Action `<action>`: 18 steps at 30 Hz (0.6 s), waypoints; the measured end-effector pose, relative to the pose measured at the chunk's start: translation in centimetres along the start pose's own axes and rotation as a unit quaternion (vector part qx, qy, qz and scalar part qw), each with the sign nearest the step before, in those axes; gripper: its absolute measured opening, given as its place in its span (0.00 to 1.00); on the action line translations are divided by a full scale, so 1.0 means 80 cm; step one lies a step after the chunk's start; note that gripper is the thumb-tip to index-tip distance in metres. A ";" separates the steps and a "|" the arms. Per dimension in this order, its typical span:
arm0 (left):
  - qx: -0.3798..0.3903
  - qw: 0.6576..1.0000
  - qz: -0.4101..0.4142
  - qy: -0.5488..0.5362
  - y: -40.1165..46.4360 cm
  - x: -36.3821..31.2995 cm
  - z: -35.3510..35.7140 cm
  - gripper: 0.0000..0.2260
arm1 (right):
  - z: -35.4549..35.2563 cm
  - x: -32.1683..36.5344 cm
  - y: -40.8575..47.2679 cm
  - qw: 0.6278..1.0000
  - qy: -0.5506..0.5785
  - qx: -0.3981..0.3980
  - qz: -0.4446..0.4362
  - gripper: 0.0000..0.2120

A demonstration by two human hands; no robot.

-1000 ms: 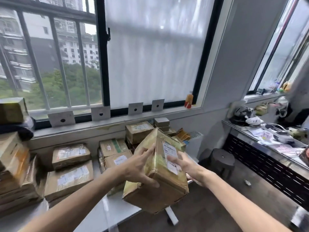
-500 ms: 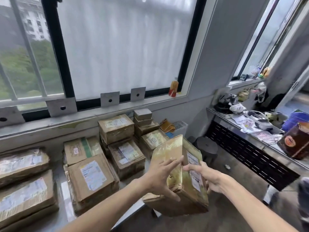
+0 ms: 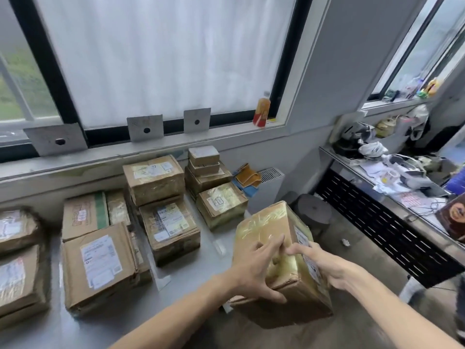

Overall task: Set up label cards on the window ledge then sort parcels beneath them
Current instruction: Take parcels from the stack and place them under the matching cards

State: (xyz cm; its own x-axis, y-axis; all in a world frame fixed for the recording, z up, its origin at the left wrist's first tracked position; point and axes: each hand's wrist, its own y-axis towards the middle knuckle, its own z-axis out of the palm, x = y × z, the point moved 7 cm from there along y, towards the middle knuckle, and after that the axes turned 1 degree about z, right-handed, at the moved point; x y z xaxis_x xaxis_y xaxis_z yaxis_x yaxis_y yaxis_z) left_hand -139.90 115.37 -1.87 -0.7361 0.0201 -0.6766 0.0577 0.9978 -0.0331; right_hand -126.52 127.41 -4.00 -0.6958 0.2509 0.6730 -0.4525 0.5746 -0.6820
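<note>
1. You are holding one tape-wrapped parcel (image 3: 281,263) in the lower right of the frame, tilted, with a white shipping label facing right.
2. Your left hand (image 3: 256,270) is gripping its near left face, fingers spread over the glossy top and thumb hooked along the lower edge.
3. Your right hand (image 3: 319,265) is clasping the label side, fingers curling onto the top just beside the left hand's fingertips.
4. The parcel is hanging at the right end of the grey table (image 3: 191,293), lower centre of the frame, above its edge.
5. At least eleven other parcels are lying on that table: a stack of four (image 3: 205,170) at centre, one gold-taped box (image 3: 221,205) in front of it, two stacked boxes (image 3: 161,197) left of centre, two labelled boxes (image 3: 95,250) further left with a narrow one between the groups, and two (image 3: 15,258) cut by the left edge.
6. Three grey label cards, each with a dark dot, are leaning on the window ledge (image 3: 226,139) in the upper half: one (image 3: 56,139) at left, one (image 3: 145,127) in the middle, one (image 3: 196,120) to its right.
7. One orange bottle (image 3: 262,110) is standing on the ledge, right of the cards.
8. One cluttered counter (image 3: 392,182) is running along the right edge.
</note>
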 end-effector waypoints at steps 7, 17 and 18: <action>0.077 0.973 -0.211 -0.060 0.009 0.077 0.076 0.65 | -0.094 -0.024 0.036 0.994 -0.062 0.089 -0.024 0.57; -0.106 0.955 -0.224 -0.162 0.016 0.070 0.110 0.62 | -0.078 -0.016 0.107 0.979 -0.076 0.162 -0.092 0.30; -0.114 0.953 -0.233 -0.156 0.014 0.072 0.110 0.63 | -0.075 -0.011 0.116 0.975 -0.114 0.155 -0.109 0.28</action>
State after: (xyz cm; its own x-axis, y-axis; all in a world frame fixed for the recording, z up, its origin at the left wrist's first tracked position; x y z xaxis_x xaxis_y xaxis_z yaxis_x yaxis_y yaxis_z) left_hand -138.13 116.06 -12.30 -0.4068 -0.4126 -0.8151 -0.4005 0.8824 -0.2468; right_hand -126.78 137.19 -9.16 -0.6543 -0.0513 0.7545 -0.7260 0.3222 -0.6076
